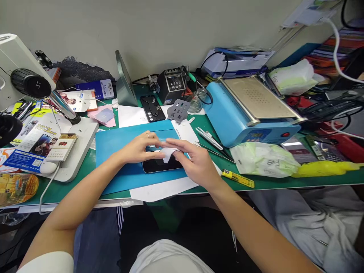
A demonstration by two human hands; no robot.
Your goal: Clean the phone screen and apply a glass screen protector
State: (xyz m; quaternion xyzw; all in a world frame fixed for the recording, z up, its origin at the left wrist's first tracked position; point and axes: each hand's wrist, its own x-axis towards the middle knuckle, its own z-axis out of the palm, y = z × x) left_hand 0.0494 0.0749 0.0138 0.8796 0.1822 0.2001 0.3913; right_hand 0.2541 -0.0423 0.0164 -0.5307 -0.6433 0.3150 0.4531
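Observation:
A phone with a black screen lies face up on the blue mat. Just above it, a small crumpled white tissue is between my two hands. My right hand pinches the tissue, thumb bent against it and fingers reaching left. My left hand, a ring on one finger, meets it from the other side, with its thumb tip at the tissue's edge. The fingertips of both hands come together and partly hide the tissue and the phone's upper part.
A yellow cutter, tweezers and a pack of wipes lie on the right. Behind them stands a blue heating plate machine. A black phone case and soldering station are at the back, a microscope stand at left.

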